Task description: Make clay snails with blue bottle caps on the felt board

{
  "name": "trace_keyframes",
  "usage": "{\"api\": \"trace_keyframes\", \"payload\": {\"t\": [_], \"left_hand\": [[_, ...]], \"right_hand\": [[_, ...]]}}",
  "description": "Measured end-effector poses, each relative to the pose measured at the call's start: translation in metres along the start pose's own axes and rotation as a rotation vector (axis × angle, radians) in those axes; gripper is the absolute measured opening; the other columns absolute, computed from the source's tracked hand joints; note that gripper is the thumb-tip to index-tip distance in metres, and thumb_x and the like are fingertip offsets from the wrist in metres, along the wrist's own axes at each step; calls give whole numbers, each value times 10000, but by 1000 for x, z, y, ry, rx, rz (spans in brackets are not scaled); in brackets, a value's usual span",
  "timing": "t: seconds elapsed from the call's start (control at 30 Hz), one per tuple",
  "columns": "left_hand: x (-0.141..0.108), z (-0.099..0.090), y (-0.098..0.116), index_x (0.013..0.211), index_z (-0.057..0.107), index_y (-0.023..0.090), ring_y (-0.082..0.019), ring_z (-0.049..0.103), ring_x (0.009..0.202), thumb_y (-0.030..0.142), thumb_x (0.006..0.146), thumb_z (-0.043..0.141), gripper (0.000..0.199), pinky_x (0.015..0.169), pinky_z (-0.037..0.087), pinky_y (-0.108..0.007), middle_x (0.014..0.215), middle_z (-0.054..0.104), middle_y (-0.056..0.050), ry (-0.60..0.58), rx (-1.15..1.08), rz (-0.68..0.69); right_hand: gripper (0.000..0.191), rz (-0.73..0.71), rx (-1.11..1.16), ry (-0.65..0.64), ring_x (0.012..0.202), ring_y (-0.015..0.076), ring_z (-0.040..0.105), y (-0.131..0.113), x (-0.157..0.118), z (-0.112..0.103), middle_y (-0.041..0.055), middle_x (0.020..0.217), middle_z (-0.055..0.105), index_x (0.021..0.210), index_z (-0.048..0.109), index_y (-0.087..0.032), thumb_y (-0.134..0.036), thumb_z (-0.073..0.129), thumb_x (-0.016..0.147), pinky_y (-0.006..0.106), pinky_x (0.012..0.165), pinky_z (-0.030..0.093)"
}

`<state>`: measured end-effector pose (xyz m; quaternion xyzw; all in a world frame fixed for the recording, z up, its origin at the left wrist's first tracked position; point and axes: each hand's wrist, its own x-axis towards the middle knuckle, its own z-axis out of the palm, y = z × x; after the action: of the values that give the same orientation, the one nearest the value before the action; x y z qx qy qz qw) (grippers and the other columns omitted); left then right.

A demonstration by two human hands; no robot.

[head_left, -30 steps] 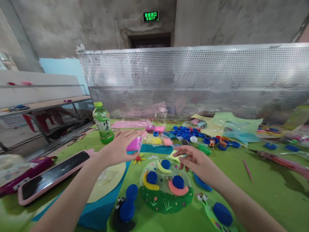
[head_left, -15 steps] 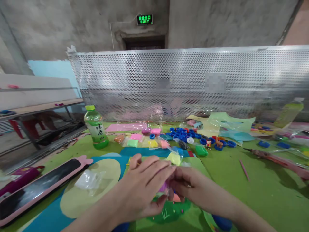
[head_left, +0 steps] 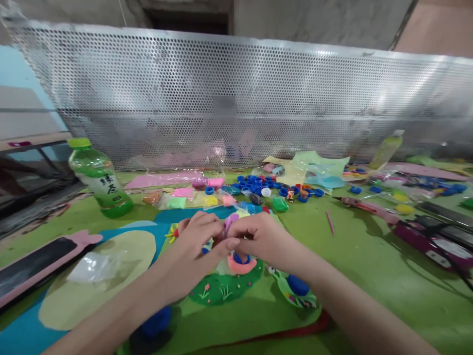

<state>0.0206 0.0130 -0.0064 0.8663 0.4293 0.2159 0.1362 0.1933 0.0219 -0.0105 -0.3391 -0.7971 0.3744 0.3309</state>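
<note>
My left hand (head_left: 201, 241) and my right hand (head_left: 264, 236) meet over a green clay picture sheet (head_left: 221, 320). Both are closed, their fingertips pinching a soft purple lump of clay (head_left: 230, 223), mostly hidden between them. Just below lies a salmon-pink clay crescent (head_left: 242, 267) with blue inside it. A dark green clay patch (head_left: 236, 291) with small flowers and grass marks spreads under my hands. Beside my right forearm sits a light green clay figure (head_left: 284, 286) with an eye and a blue part. Past my left fingers a yellow clay piece (head_left: 172, 232) shows.
Clay packets (head_left: 177, 202) and blue rings (head_left: 254, 185) lie behind the sheet. A green tea bottle (head_left: 101, 180) stands at left, near a pink-framed phone-like slab (head_left: 40, 259) and a clear plastic bag (head_left: 94, 266). A pink pointed tool (head_left: 364, 207) lies right. Perforated metal panel (head_left: 185, 98) behind.
The view has tilted down and turned right. My hands have drawn a little apart at the fingers, showing more of the purple clay and of the picture beneath.
</note>
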Motion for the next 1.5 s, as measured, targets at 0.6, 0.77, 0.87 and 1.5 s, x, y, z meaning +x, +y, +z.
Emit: {"api": "trace_keyframes", "payload": {"t": [0.6, 0.77, 0.87, 1.5], "left_hand": [[-1, 4, 0, 549, 441, 193, -115, 431, 646, 359, 880, 351, 382, 567, 409, -211, 697, 419, 13, 85, -440, 44], [-11, -2, -3, 576, 424, 196, -114, 409, 600, 342, 894, 312, 368, 501, 371, -224, 712, 385, 8, 141, -417, 8], [-15, 0, -3, 567, 393, 191, -147, 446, 719, 320, 883, 330, 347, 626, 384, -286, 750, 410, -3, 258, -128, 109], [-19, 12, -10, 1074, 487, 289, -188, 601, 842, 478, 754, 573, 381, 724, 510, -316, 968, 645, -4, 445, 103, 84]], "right_hand": [[184, -47, 463, -170, 427, 32, 433, 3, -5, -28, -43, 493, 499, 614, 582, -120, -196, 588, 781, 157, 446, 356], [199, -53, 273, -50, 470, 37, 437, -3, -9, -26, -45, 514, 498, 598, 544, -137, -139, 527, 797, 160, 478, 356], [209, -50, 71, 29, 510, 39, 418, -8, -11, -19, -51, 535, 479, 556, 496, -139, -63, 516, 750, 160, 510, 351], [141, -393, -344, 335, 731, 116, 475, -5, -13, -2, 17, 808, 486, 902, 619, -171, -150, 616, 763, 248, 657, 402]]}}
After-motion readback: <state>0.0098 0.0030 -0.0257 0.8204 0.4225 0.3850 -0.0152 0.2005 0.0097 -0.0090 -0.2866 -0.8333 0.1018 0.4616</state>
